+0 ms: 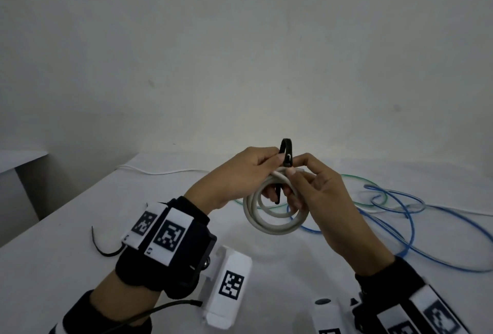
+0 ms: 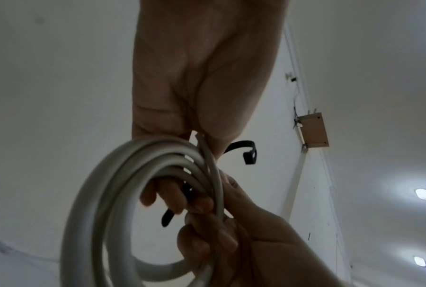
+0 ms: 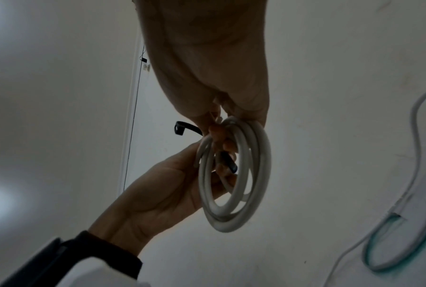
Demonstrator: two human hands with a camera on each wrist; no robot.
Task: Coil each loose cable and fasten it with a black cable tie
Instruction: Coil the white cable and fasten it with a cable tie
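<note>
A white cable coil hangs in the air over the table, held at its top by both hands. My left hand grips the coil's top, its thumb pressing a black cable tie against it and its fingers reaching through the coil. The tie arches above the coil, and its tail hangs down inside the ring. My right hand pinches the coil just right of the tie's head. In the left wrist view the coil and tie sit under the left hand. The right wrist view shows the coil, the tie and the right hand.
Loose blue cable and green cable lie tangled on the white table to the right. A thin white cable runs along the far edge. A spare black tie lies at the left. A white marked box stands near me.
</note>
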